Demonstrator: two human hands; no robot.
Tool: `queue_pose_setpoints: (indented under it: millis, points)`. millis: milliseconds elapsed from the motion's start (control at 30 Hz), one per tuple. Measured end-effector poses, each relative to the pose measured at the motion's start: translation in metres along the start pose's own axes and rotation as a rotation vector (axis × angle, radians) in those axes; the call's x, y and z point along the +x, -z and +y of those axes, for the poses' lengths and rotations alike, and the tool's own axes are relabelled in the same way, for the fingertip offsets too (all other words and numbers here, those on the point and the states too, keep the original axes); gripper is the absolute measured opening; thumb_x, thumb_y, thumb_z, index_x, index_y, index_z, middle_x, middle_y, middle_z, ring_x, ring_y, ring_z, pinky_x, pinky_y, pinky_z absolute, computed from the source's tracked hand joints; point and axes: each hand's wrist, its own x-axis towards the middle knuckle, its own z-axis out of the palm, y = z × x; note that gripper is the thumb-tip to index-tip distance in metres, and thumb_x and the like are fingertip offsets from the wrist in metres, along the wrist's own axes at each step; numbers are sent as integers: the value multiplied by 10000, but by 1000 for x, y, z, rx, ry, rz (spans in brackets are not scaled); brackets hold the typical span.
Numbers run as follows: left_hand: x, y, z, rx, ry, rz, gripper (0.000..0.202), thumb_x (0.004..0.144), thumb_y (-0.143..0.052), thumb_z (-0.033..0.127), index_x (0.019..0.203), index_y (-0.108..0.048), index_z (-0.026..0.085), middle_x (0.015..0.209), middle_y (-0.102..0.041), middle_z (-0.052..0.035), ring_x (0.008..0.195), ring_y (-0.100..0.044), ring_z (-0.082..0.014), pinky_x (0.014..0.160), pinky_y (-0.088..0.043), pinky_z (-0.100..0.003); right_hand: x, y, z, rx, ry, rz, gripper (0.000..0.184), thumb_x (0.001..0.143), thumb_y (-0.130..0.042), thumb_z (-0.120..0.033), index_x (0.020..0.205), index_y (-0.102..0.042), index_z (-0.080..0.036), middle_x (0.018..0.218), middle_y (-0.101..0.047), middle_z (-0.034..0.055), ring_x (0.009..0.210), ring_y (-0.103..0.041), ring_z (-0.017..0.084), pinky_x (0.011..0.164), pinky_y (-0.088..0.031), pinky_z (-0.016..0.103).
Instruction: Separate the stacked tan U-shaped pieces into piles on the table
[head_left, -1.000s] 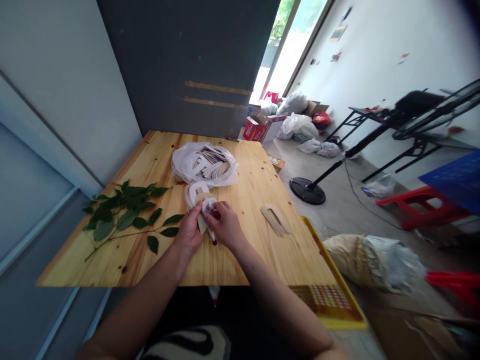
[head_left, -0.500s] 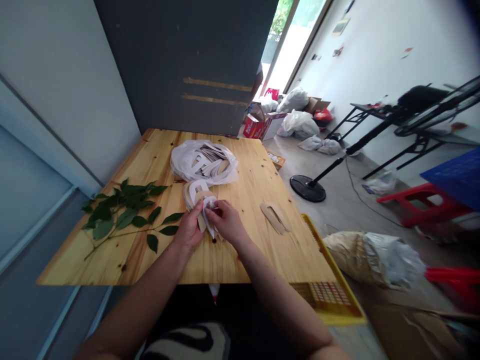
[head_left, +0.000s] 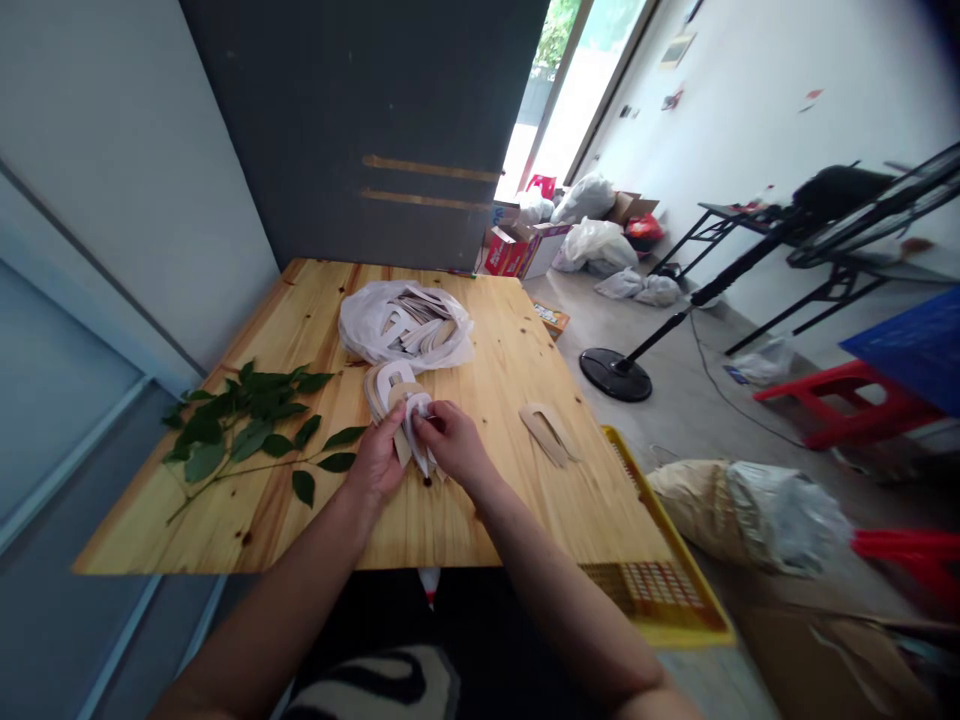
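Observation:
Over the near middle of the wooden table, my left hand [head_left: 379, 456] is closed around the left side of a cardboard cut-out [head_left: 418, 440] with a white face. My right hand [head_left: 455, 440] pinches the same piece on its right side, fingertips close to its upper part. Just behind my fingers lies a stack of cardboard cut-outs [head_left: 384, 388], white and brown, with rounded ends and long slots. Farther back, a translucent plastic bag [head_left: 357, 330] stands open, full of similar pieces. To the right, brown slotted cut-outs [head_left: 546, 434] lie apart on the table.
A leafy branch [head_left: 259, 420] lies on the table's left [head_left: 300, 540]. Beyond the right edge are a yellow plastic crate [head_left: 705, 600], a black fan base [head_left: 615, 375], a red stool [head_left: 840, 400] and several bags. A dark panel [head_left: 375, 90] stands behind the table.
Both hands stay on the cut-out, with only a very slight shift of the right fingers. The whole view has moved slightly.

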Motion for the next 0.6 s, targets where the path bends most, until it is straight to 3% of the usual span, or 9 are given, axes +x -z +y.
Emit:
queue_pose_setpoints:
  millis: [133, 367, 600]
  points:
    - [-2, -3, 1, -3, 10, -4, 174, 828, -752, 86, 1000, -756, 107, 941, -805, -82, 840, -750, -173, 885, -588, -275, -1, 3, -1, -6, -6, 13, 208, 891, -614, -320, 720, -554, -216, 724, -533, -13, 679, -540, 152, 627, -396, 274]
    - [-5, -5, 0, 31, 14, -32, 222, 808, -766, 80, 1029, -749, 96, 966, -805, -99, 920, -762, -219, 968, -576, -347, -3, -1, 2, 46, -17, -7, 163, 837, -711, -319, 781, -609, -205, 831, -579, 10, 724, -582, 149, 650, -448, 271]
    - [-5, -7, 3, 48, 58, 7, 134, 857, -706, 112, 983, -744, 85, 916, -807, -111, 928, -768, -228, 965, -576, -337, 0, 0, 1, -7, -8, -7, 151, 846, -685, -298, 766, -597, -206, 798, -557, 0, 705, -565, 148, 644, -424, 272]
